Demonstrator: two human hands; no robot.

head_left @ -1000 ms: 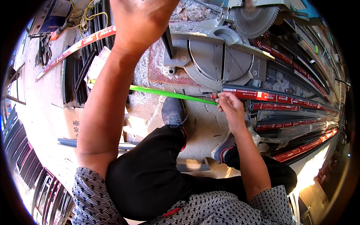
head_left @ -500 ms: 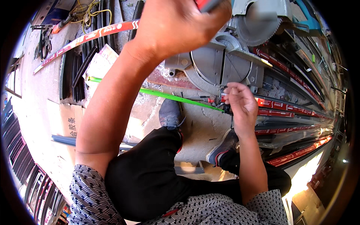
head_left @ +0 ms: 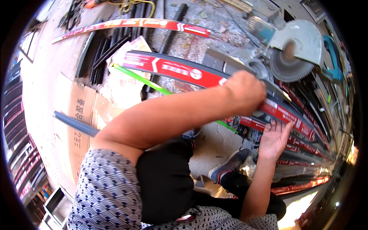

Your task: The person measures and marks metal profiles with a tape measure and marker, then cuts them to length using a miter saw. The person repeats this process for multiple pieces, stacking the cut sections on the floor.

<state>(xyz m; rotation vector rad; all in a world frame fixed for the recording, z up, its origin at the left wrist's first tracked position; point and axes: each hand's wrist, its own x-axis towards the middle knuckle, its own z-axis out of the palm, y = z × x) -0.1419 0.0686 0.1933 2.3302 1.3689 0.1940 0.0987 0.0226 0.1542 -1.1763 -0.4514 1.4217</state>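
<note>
The left hand [head_left: 249,92] is clenched, its forearm [head_left: 176,113] stretched out behind the fingers [head_left: 260,94]; just beside these, the right hand [head_left: 273,142] is held upturned, fingers slightly bent.

The held strip [head_left: 176,71] lies before the saw [head_left: 301,42], right of cardboard [head_left: 81,115].

Workshop floor: pale grey concrete [head_left: 209,147], cracked near centre, washed out by strong light toward 9–10 o'clock. At 12, a mottled grey patch [head_left: 209,27] is littered with silvery debris. Pale wooden plank [head_left: 238,4] on the ground at 1. Row of long black bars [head_left: 96,76] lying at 10. Flat tan cardboard sheet [head_left: 82,115] at 9; beyond it, at the rim, racked stacks of dark strips [head_left: 14,128]. Pale rectangular frame [head_left: 57,205] at 8. Hard sunlight patch [head_left: 292,212] between 4 and 5; outer rim there dim brown, detail unclear.
</note>
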